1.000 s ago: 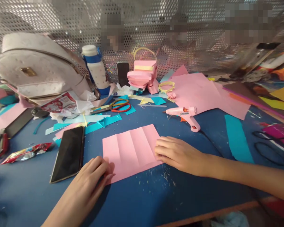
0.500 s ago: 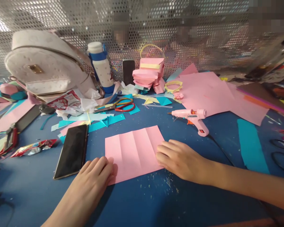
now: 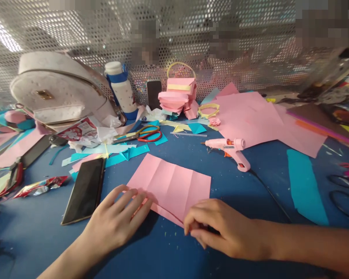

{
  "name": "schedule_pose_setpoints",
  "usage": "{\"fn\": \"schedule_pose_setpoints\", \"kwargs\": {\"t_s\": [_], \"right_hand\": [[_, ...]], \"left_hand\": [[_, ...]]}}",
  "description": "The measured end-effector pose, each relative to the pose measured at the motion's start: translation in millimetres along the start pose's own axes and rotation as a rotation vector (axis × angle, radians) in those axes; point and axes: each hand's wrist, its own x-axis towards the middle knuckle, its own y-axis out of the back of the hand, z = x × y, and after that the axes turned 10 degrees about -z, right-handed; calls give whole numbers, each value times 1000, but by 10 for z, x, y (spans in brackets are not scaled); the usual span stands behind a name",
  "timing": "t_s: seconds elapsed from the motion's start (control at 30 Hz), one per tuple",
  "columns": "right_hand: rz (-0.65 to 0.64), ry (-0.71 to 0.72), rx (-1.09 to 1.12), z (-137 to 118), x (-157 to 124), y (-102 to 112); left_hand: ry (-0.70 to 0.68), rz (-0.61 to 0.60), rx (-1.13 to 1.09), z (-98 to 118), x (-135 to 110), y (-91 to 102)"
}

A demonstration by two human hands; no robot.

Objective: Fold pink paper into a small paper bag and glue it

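Note:
A square of pink paper [image 3: 171,184] with several parallel creases lies on the blue table [image 3: 151,252], turned so that one corner points at me. My left hand [image 3: 119,219] rests flat on its left corner, fingers stretched out. My right hand [image 3: 218,228] pinches the near corner of the sheet between thumb and fingers, and that edge is slightly lifted off the table.
A black phone [image 3: 84,190] lies left of my left hand. A pink glue gun [image 3: 229,149] with a black cord lies behind the sheet. Scissors [image 3: 144,133], paper scraps, a white bag [image 3: 58,91], a bottle [image 3: 120,89], folded pink paper pieces [image 3: 177,97] and large pink sheets [image 3: 250,116] fill the back.
The pink sheet has been turned from square-on to corner-on. My right hand has moved from the sheet's right edge to its near corner and closed on it. My left hand has spread its fingers.

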Motion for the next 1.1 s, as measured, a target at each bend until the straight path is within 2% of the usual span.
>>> {"fn": "schedule_pose_setpoints", "kwargs": {"t_s": [0.1, 0.17, 0.23, 0.33, 0.43, 0.5, 0.6, 0.7, 0.83, 0.97, 1.1], "right_hand": [[-39, 145, -8, -97, -13, 5], [7, 225, -120, -123, -25, 33], [70, 270, -263, -140, -35, 75], [153, 284, -413, -181, -22, 143], [206, 249, -409, -215, 47, 206], [230, 222, -406, -200, 121, 240], [212, 121, -436, -106, 238, 270], [140, 3, -464, 23, 337, 267], [126, -71, -540, 155, 480, 234], [126, -16, -683, 261, 674, 200], [127, 48, -796, 364, 811, 192]], "left_hand": [[-44, 77, 3, -90, 28, -13], [-61, 176, 0, -164, 60, -10], [-22, 250, -70, -238, 100, -21], [89, 211, -339, -328, 174, -78], [138, 197, -571, -389, 264, -159], [156, 134, -656, -414, 321, -212], [113, -37, -573, -406, 352, -267], [90, -89, -363, -299, 284, -263], [-23, -10, -50, -16, 108, -201], [-68, 94, -18, 209, 20, -163], [-55, 146, -46, 250, 23, -147]]}}
